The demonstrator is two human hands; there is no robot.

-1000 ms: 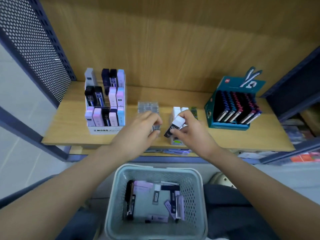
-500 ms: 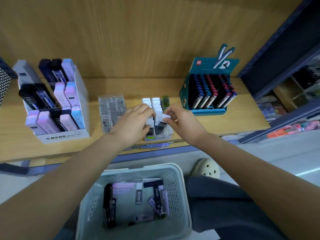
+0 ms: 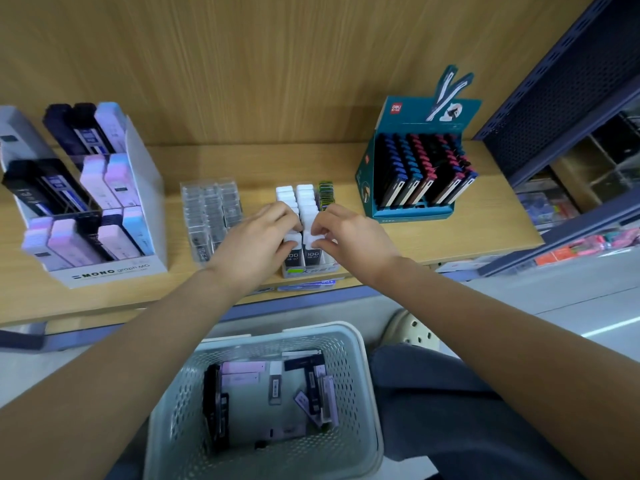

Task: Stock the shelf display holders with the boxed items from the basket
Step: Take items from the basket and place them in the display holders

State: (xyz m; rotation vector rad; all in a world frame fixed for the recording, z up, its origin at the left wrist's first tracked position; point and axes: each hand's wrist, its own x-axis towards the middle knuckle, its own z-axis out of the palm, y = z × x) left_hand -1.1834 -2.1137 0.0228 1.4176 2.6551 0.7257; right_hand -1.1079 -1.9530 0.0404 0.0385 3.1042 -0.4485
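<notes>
Boxed items (image 3: 242,370) are seen lying loose in the basket (image 3: 360,393), nearest, below the front edge of the shelf (image 3: 450,233). At that edge, in the small holder (image 3: 308,270), the front right box (image 3: 313,254) is pinched at its white cap by the right hand (image 3: 356,237), and the front left box (image 3: 292,255) is gripped at its cap by the curled left hand (image 3: 252,244). Farther back, the MONO display (image 3: 114,271) is set toward the left end, the teal display (image 3: 412,211) toward the right.
</notes>
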